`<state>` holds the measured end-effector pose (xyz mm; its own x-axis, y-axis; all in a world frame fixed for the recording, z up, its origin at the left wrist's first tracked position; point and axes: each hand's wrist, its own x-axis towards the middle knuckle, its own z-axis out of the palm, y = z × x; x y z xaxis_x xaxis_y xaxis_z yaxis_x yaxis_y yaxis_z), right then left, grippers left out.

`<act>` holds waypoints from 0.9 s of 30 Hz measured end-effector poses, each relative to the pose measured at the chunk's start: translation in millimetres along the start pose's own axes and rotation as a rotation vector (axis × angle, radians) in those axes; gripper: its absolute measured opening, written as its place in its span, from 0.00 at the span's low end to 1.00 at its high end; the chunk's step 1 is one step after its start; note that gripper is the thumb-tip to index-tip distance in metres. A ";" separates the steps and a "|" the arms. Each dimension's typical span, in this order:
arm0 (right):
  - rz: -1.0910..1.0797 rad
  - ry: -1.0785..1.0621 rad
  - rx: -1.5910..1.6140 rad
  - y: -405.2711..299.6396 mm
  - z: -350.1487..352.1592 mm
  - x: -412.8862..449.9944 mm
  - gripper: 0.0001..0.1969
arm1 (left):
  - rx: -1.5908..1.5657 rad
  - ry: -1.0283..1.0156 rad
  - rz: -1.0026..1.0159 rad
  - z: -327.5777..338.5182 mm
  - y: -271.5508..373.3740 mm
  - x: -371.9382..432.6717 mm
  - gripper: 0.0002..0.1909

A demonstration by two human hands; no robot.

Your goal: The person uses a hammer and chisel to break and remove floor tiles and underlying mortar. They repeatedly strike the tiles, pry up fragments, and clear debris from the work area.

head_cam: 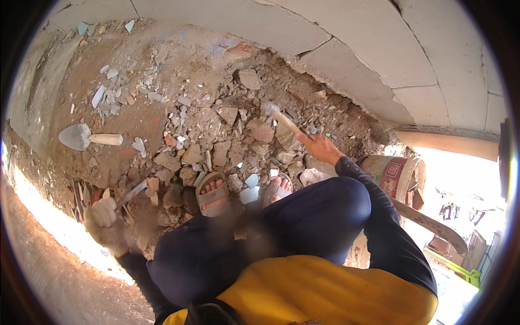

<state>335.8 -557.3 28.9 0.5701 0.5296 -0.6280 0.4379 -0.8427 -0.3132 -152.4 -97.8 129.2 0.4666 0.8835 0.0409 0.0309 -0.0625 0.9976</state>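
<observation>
My right hand, bare, grips the wooden handle of a hammer; its blurred metal head is over the broken stones and soil to the right of centre. At the lower left, my left hand wears a pale glove and is closed around a narrow metal tool, perhaps a chisel, whose kind I cannot tell for sure. The tool's far end lies by a small reddish brick piece. Rubble is spread between my two hands, in front of my sandalled feet.
A pointed trowel with a wooden handle lies on the dirt at the left. Large pale wall panels border the dug edge above. A bucket with broken pieces stands at the right, near a long wooden piece and a green crate.
</observation>
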 end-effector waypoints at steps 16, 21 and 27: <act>-0.264 0.269 0.016 -170.8 -116.6 155.6 0.33 | -0.491 -0.291 0.120 182.7 12.0 59.2 0.20; -0.451 0.151 0.362 -309.8 -69.8 128.5 0.25 | -0.381 -0.022 -0.146 139.9 10.0 15.9 0.14; -1.012 0.132 0.350 -489.0 59.2 120.5 0.23 | 0.122 -0.335 -0.455 129.5 39.9 -29.0 0.15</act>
<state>149.3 -87.1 64.1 0.1347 0.9845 0.1122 0.5369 0.0226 -0.8433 -50.2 -186.0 160.5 0.6363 0.6399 -0.4309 0.3863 0.2192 0.8960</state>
